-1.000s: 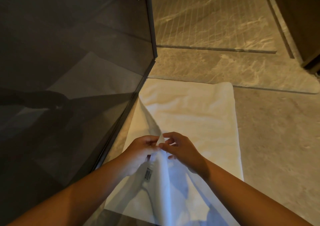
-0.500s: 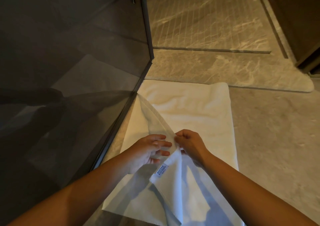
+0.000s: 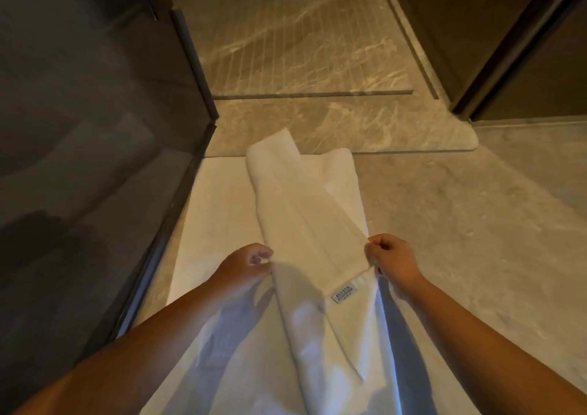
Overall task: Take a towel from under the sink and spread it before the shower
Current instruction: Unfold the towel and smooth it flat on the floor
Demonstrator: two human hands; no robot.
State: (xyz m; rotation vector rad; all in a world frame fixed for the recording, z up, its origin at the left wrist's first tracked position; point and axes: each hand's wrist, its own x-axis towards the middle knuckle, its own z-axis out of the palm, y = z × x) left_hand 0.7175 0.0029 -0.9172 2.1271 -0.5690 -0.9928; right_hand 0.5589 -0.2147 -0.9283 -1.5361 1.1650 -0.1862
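A white towel (image 3: 295, 211) lies on the stone floor in front of the shower's marble threshold (image 3: 349, 129). Its lower layer rests flat beside the dark glass panel. An upper layer is folded over lengthwise and lifted, its far corner reaching onto the threshold. My left hand (image 3: 246, 265) pinches the left edge of that raised layer. My right hand (image 3: 392, 260) pinches its right edge, just above a small sewn label (image 3: 344, 294). The near end of the towel runs down out of view between my forearms.
A dark glass shower panel (image 3: 95, 160) with a metal bottom rail (image 3: 165, 246) stands along the left. The ribbed marble shower floor (image 3: 301, 40) lies beyond the threshold. A dark door frame (image 3: 508, 59) rises at the right. Grey stone floor (image 3: 476, 224) spreads to the right.
My hands were together at one raised corner; they have moved apart to opposite edges. The upper layer has swung from the left side toward the middle and right, stretched between them.
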